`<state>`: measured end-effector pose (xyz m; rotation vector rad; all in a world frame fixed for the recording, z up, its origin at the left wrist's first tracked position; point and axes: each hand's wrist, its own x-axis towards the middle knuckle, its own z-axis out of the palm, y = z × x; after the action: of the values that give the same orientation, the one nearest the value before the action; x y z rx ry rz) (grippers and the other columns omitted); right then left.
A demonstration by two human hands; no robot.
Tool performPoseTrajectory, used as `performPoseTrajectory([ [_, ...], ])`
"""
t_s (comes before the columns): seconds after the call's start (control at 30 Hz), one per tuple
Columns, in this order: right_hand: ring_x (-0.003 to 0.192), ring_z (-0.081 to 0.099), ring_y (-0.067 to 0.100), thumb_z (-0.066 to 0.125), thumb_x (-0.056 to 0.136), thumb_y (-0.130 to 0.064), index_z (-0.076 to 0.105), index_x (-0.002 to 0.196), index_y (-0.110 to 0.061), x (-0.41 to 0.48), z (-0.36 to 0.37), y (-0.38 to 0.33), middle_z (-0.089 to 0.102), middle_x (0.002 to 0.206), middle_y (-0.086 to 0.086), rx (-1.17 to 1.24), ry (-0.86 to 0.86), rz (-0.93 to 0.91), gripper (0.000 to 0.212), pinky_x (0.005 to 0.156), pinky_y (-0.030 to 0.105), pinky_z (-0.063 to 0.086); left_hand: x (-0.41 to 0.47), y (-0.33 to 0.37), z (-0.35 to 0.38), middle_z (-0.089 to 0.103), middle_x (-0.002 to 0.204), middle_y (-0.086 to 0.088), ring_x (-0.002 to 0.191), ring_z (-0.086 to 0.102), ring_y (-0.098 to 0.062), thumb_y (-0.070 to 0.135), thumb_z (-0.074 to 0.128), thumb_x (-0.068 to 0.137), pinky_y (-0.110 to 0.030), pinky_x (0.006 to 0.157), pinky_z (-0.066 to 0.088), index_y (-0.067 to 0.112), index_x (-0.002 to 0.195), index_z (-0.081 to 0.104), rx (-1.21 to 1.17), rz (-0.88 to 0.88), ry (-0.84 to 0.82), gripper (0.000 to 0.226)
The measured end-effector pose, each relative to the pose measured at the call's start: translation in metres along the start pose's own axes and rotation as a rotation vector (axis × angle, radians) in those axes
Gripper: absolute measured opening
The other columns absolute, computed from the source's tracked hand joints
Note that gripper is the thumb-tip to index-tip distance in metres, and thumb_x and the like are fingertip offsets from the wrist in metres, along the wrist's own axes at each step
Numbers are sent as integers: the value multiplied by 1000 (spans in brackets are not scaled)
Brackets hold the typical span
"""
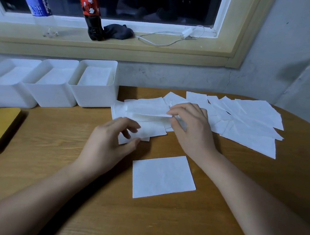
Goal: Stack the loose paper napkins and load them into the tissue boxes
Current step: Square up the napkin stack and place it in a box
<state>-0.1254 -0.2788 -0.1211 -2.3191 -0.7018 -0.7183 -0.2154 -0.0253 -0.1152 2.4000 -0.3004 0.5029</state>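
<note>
Head view: left hand (109, 141) and right hand (190, 127) pinch napkins (147, 110).

The left hand (109, 141) and right hand (191, 127) are bare, forearms likewise.

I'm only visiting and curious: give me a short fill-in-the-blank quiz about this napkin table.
A row of ____ white tissue boxes stands on the table.
The dark cola bottle stands on the ____.
The right hand pinches a paper ____.
Missing words: three; windowsill; napkin.
</note>
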Motion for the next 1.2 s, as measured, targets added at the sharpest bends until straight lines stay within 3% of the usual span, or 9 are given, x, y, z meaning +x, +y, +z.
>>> performPoseTrajectory([
  [0.17, 115, 64, 12, 69, 103, -12, 76, 110, -18, -27, -25, -17, 71, 114, -10, 136, -18, 45, 12, 97, 40, 49, 3, -4, 0, 54, 128, 13, 106, 57, -6, 41, 93, 78, -16, 79, 43, 29, 131, 58, 28, -57, 112, 65],
  [0.3, 111, 69, 9, 67, 104, -17, 76, 112, -18, -46, -40, -25, 74, 110, -14, 250, -28, 137, 13, 92, 33, 57, -7, 6, -2, 66, 106, 17, 99, 64, -11, 34, 86, 90, -31, 81, 51, 27, 106, 73, 6, 43, 102, 22],
  [0.37, 110, 70, 9, 65, 105, -22, 75, 113, -20, -53, -47, -27, 74, 108, -18, 321, -31, 239, 13, 90, 29, 58, -13, 15, -4, 71, 94, 16, 91, 67, -12, 25, 84, 93, -23, 78, 47, 26, 94, 74, -60, 43, 133, 10],
  [0.47, 106, 72, 13, 66, 105, -24, 75, 113, -22, -60, -57, -32, 75, 104, -14, 426, -36, 344, 12, 88, 29, 59, -22, 30, -6, 75, 87, 12, 82, 66, -7, 21, 80, 95, -11, 75, 39, 27, 90, 74, -184, -21, 151, 10],
  [0.6, 92, 75, 16, 69, 103, -21, 75, 109, -20, -67, -69, -36, 78, 93, -4, 551, -96, 442, 8, 78, 32, 61, -37, 32, -7, 74, 84, 5, 70, 56, -17, 25, 80, 96, -27, 67, 45, 27, 93, 78, -350, -135, 59, 4],
  [0.7, 69, 71, 7, 72, 101, -19, 74, 104, -19, -76, -73, -35, 79, 85, 0, 587, -185, 531, 4, 63, 21, 53, -44, 29, -7, 75, 81, 3, 73, 66, -28, 29, 80, 95, -36, 69, 53, 25, 95, 81, -441, -242, -24, 5],
  [0.83, 48, 57, 9, 74, 100, -17, 73, 102, -16, -83, -74, -30, 72, 67, 6, 553, -278, 620, 3, 51, 14, 41, -41, 26, -5, 78, 85, 5, 80, 74, -22, 37, 79, 96, -48, 78, 59, 28, 93, 80, -293, -307, -198, 9],
  [1.07, 52, 68, 16, 78, 98, -20, 71, 96, -25, -85, -67, -29, 69, 61, -1, 387, -306, 613, 8, 56, 22, 48, -34, 25, -8, 78, 89, 24, 87, 73, 3, 35, 83, 92, -12, 72, 49, 32, 88, 78, -153, -334, -262, 7],
  [1.2, 58, 70, 12, 80, 95, -23, 70, 98, -30, -86, -63, -29, 71, 64, -7, 273, -296, 563, 12, 63, 26, 51, -34, 25, -7, 77, 85, 23, 85, 72, 2, 32, 87, 88, -10, 72, 47, 34, 87, 76, -96, -316, -267, 12],
])
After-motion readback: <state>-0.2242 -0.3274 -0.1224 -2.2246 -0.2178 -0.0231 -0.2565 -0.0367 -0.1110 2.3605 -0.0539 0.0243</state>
